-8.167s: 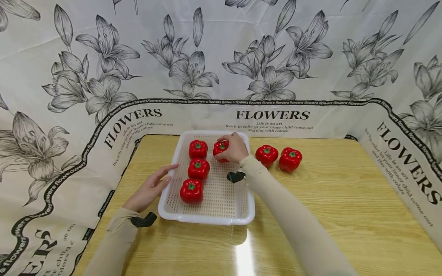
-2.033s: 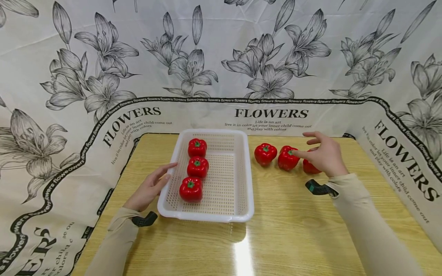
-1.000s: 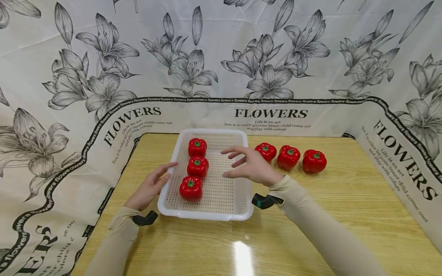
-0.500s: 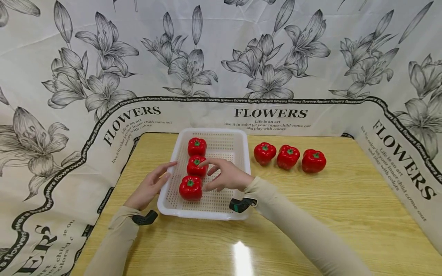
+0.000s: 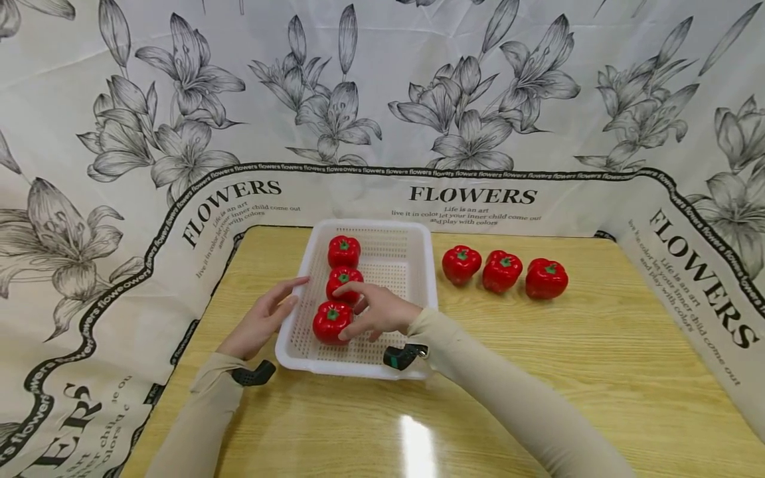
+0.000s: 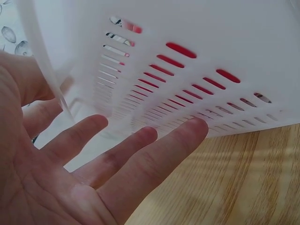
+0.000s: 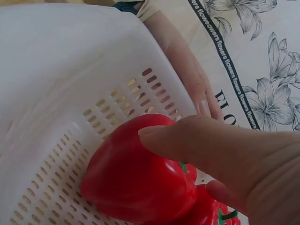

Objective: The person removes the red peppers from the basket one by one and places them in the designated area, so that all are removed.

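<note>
A white perforated plastic basket (image 5: 352, 366) holds three red bell peppers in a column along its left side. My right hand (image 5: 382, 311) reaches around the nearest bell pepper (image 5: 331, 323), thumb on its near side and index finger over the middle bell pepper (image 5: 342, 277). In the right wrist view the thumb lies across that pepper's (image 7: 136, 168) red side; the far fingers are mostly hidden. The farthest bell pepper (image 5: 343, 251) stands behind. My left hand (image 5: 257, 322) rests at the basket's left rim, its relaxed fingers (image 6: 154, 164) spread along the outer wall.
Three more bell peppers (image 5: 461, 264), (image 5: 502, 270), (image 5: 546, 278) stand in a row on the wooden table (image 5: 574, 372), right of the basket. A white flower-printed cloth (image 5: 335, 192) hangs behind and along both sides.
My right hand has come from the peppers on the right, leftward over the basket to the nearest pepper inside. Earlier, it set the pepper from the basket's right side down on the table's row.
</note>
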